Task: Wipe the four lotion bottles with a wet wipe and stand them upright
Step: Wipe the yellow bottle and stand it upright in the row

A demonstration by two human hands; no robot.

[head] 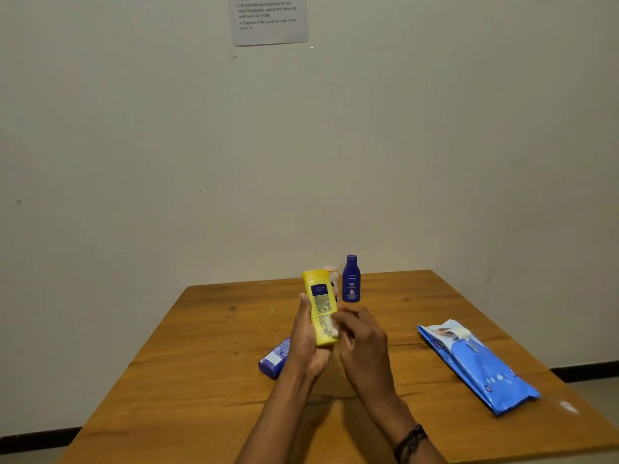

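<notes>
My left hand [306, 339] gripping yellow bottle [321, 306], its label unreadable, right hand [363, 343] pinching wet wipe [332, 328] against it, blue NIVEA bottle [351, 278] upright behind

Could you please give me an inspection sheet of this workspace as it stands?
Surface: wooden table.
Job's things: yellow bottle held up; dark blue bottle upright at back; pale bottle beside it, partly hidden; second blue bottle lying flat; wet wipe on the yellow bottle.
Clutter: wipes pack at right.
Hands: left hand grips the yellow bottle; right hand holds the wet wipe.
Cables: nothing seen.
Surroundings: wall with printed sheet.
</notes>
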